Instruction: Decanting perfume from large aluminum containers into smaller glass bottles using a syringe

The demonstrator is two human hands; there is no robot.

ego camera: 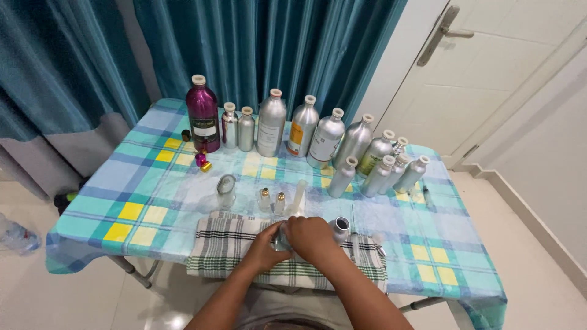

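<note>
Both my hands meet over a green-and-white checked cloth [223, 244] at the table's near edge. My left hand [264, 246] and my right hand [310, 237] close together around a small clear glass bottle [282, 241], mostly hidden between the fingers. An open silver metal bottle [340, 228] lies or leans right beside my right hand. Just beyond the hands stand two small gold-capped glass vials [272, 200], a clear glass bottle [226, 190] and a slim white tube [299, 195].
A row of silver aluminium bottles [326, 138] and one purple bottle [203, 116] lines the far side of the plaid-covered table [140, 195]. Small pink and gold caps [203, 162] lie near the purple bottle. Teal curtains hang behind; a white door [489, 67] stands at right.
</note>
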